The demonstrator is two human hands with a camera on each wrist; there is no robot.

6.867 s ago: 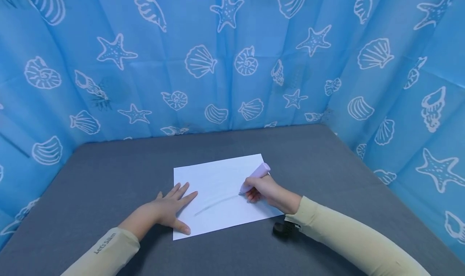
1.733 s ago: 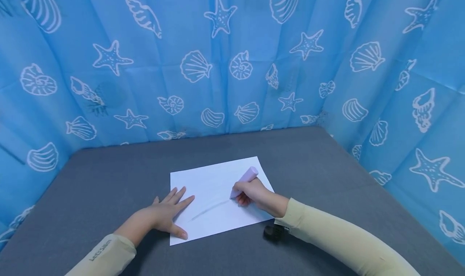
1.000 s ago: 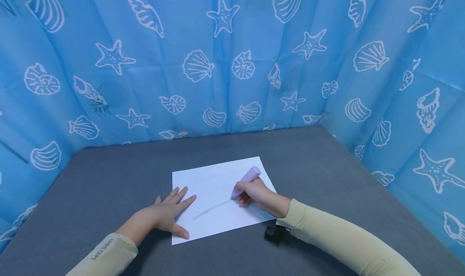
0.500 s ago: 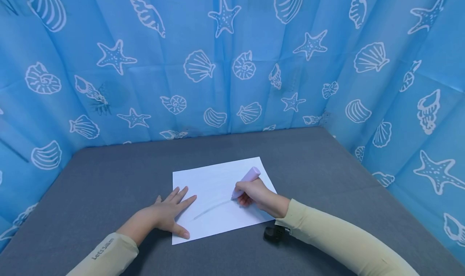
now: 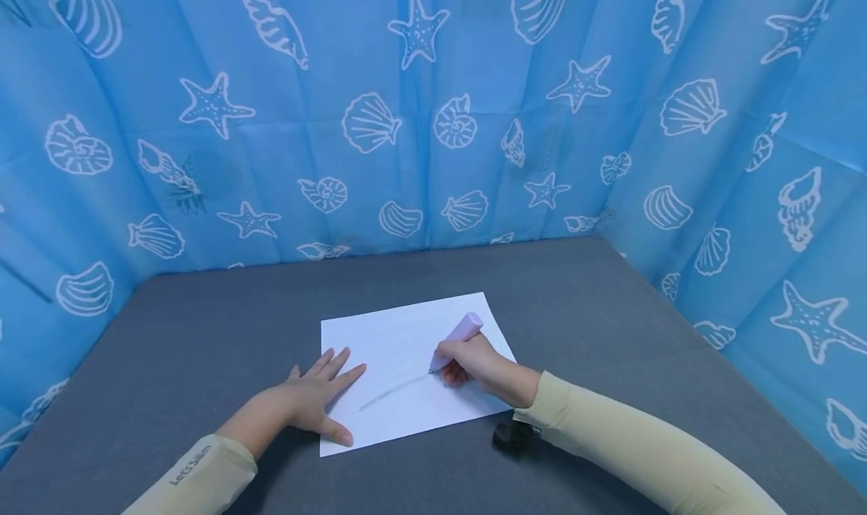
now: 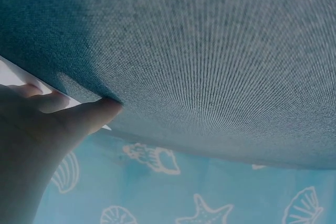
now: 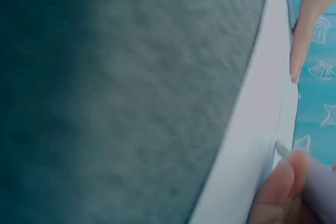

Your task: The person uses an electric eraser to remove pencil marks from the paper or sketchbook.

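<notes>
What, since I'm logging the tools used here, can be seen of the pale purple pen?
The pen is thick, with a smooth, plastic-looking pale purple barrel, a blunt top end and a narrow greyish tip. The right hand grips it near the tip, hiding part of the barrel. It leans, top to the right in the head view, tip seemingly touching the white paper.

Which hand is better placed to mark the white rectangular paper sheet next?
Probably the right hand: it grips the thick lilac cylindrical pen, tip at the white rectangular paper sheet. The left hand holds no pen; its spread fingers rest across the sheet's left edge.
</notes>
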